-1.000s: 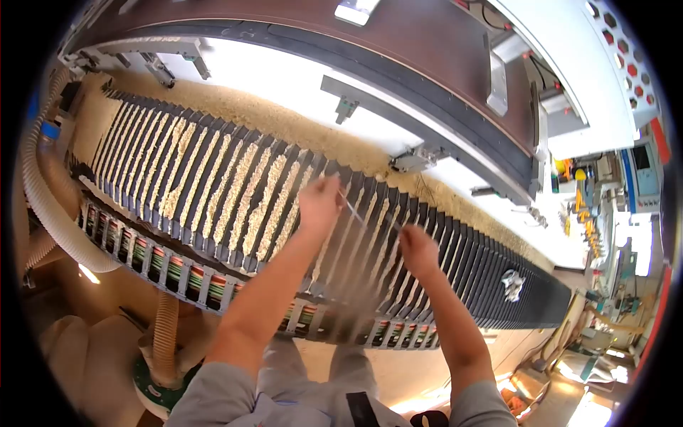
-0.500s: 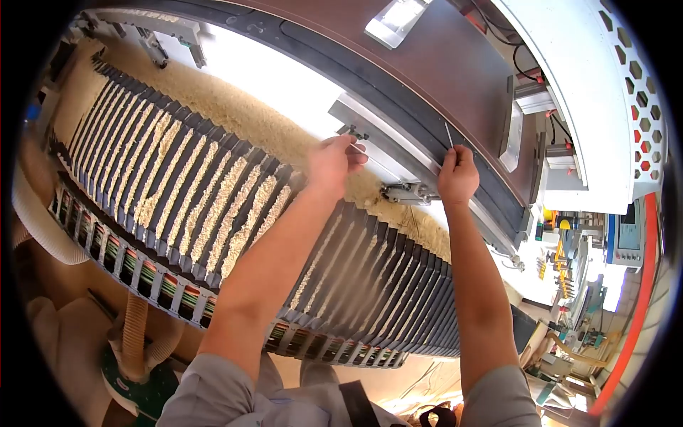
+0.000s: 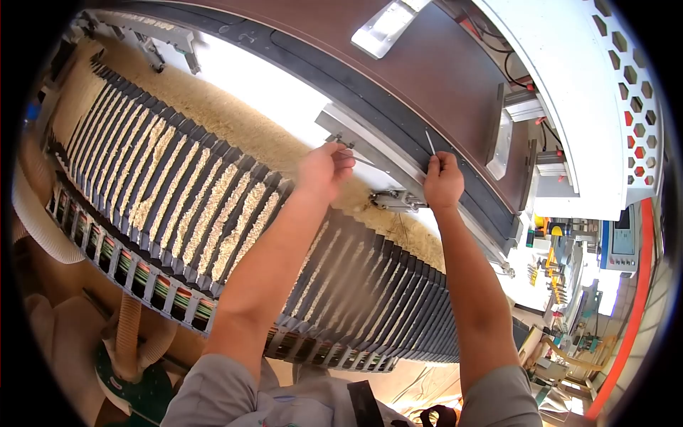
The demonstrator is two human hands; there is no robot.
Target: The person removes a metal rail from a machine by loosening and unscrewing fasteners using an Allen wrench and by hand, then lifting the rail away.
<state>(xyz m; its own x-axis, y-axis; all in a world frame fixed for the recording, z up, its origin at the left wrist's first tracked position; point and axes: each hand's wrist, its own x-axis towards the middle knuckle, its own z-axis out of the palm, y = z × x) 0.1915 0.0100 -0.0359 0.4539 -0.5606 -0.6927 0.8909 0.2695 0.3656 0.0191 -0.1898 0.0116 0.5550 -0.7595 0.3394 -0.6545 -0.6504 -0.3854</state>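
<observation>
My left hand (image 3: 326,173) is closed beside the metal rail (image 3: 370,148), with a thin light-coloured rod (image 3: 368,164) sticking out to the right from its fingers. My right hand (image 3: 444,182) pinches a thin metal rod (image 3: 430,141) that points up over the dark strip (image 3: 398,124) along the brown panel (image 3: 441,85). Whether the two rods belong to one tool I cannot make out. Below both hands lies the black ribbed cover (image 3: 178,192), its folds filled with pale wood shavings (image 3: 229,213).
A cable chain (image 3: 153,285) with coloured cables runs along the cover's near side. A ribbed hose (image 3: 43,224) and a green round machine part (image 3: 135,391) are at the left. A white perforated housing (image 3: 576,92), a control panel (image 3: 622,242) and a red bar (image 3: 629,320) stand at the right.
Both hands have moved up from over the ribbed cover to the rail and the dark strip. Over the last half second they stay nearly in place while the view shifts slightly.
</observation>
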